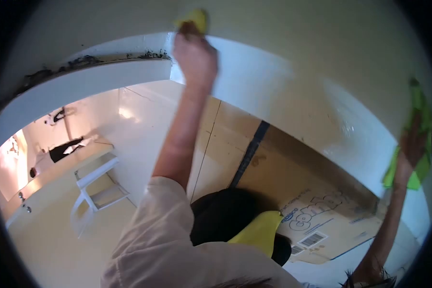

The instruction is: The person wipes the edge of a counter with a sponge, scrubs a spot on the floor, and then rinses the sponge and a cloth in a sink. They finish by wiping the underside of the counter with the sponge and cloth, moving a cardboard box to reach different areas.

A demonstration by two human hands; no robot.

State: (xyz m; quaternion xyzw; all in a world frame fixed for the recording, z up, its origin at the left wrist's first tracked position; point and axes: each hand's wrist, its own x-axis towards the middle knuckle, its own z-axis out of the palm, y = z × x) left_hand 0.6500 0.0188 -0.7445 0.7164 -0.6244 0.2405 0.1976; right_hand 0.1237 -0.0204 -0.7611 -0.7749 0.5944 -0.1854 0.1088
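Observation:
My left hand reaches up to the pale wall, its fingers closed round a small yellow piece. Blur hides whether that piece is a scraper, a sponge or a folded cloth; it touches the wall just above a glossy white band. Far to the right, my right hand presses a yellow-green cloth against the wall, with parts of the cloth showing above and below the hand. Another yellow cloth-like piece lies over dark clothing near my body.
Below the wall stands a large cardboard box with dark tape and printing. A white ledge with a ragged, dark-stained edge runs left. A white chair stands on the floor, and a person is in the far left background.

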